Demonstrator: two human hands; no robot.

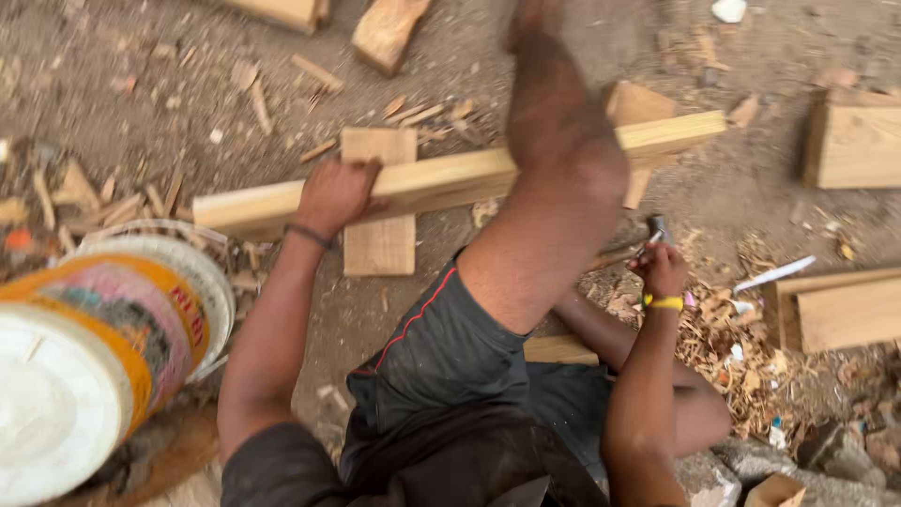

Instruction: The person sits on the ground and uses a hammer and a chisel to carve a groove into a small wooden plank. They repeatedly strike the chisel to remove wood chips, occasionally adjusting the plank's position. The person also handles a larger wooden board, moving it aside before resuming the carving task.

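Note:
A long pale wooden plank (441, 180) lies across a square wooden block (378, 244) on the dirt ground. My left hand (336, 194) grips the plank near its left end. My leg (549, 178) stretches forward over the plank's middle, the foot at the top of the view. My right hand (660, 270), with a yellow band at the wrist, holds a tool with a metal head (654, 231), which looks like a hammer, low to the right of my knee.
A tilted bucket with a colourful wrap (103, 347) lies at the lower left. Wooden blocks (854, 141) and a flat board (840, 310) sit at the right. Wood chips and shavings (732, 347) are strewn about; more offcuts (387, 33) lie at the top.

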